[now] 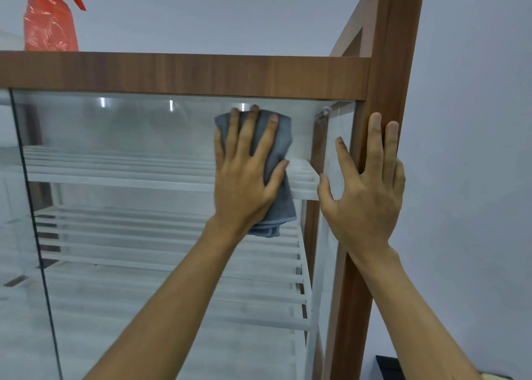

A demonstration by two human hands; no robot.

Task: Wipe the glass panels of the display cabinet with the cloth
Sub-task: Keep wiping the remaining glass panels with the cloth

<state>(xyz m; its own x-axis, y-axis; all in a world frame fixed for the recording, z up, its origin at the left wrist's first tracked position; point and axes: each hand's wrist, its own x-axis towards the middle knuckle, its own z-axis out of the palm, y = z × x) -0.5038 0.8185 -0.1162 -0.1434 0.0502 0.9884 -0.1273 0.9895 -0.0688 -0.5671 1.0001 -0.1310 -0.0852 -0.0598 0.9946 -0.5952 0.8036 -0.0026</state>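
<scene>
The display cabinet has a brown wooden frame (pixel 184 73) and a front glass panel (pixel 129 138) with white slatted shelves behind it. My left hand (pixel 244 175) presses a folded grey cloth (pixel 280 138) flat against the upper right part of that glass, fingers spread over it. My right hand (pixel 365 189) rests open on the right wooden post (pixel 388 77) of the frame, its thumb and forefinger reaching onto the glass edge. It holds nothing.
A red spray bottle (pixel 50 20) stands on the cabinet top at the far left. A dark vertical seam (pixel 28 184) separates this panel from another glass pane on the left. A pale wall lies behind and to the right. A dark object (pixel 387 365) sits low at the right.
</scene>
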